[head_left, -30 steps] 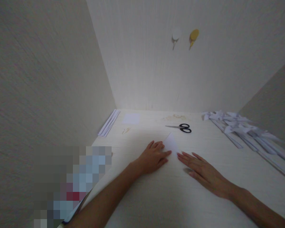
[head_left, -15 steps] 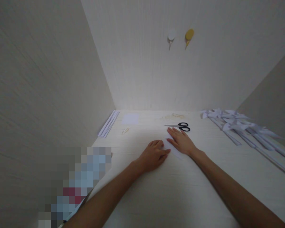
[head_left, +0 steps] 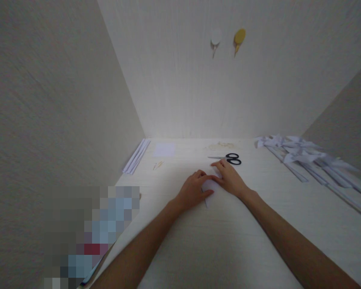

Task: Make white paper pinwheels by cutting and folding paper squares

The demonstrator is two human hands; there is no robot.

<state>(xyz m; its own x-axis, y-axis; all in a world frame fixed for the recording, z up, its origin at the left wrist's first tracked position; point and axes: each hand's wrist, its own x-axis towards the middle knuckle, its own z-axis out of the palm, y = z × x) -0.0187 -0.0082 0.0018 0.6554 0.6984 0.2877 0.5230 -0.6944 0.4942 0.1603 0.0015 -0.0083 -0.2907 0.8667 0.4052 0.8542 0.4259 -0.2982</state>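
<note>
A small piece of white paper [head_left: 209,185], seemingly folded, is between my two hands over the middle of the table. My left hand [head_left: 192,190] curls around its left side, thumb low and forefinger stretched toward the other hand. On the upper right side, my right hand [head_left: 229,176] holds the paper with bent fingers. The fingers of both hands nearly meet at the paper, and they cover much of it. Just beyond my right hand lies a pair of scissors [head_left: 233,159] with black handles, its blades pointing left.
Rolled paper sticks [head_left: 137,156] and a square paper sheet [head_left: 164,149] lie back left, near small pale sticks [head_left: 158,165]. Several paper pinwheels [head_left: 301,154] on sticks lie at right. Thin scraps [head_left: 224,145] lie at the back. White [head_left: 215,38] and yellow hooks [head_left: 240,37] hang on the wall.
My right hand has gone from lying flat on the paper to bent fingers holding it. My hands have come together, and the paper has shifted and turned between them.
</note>
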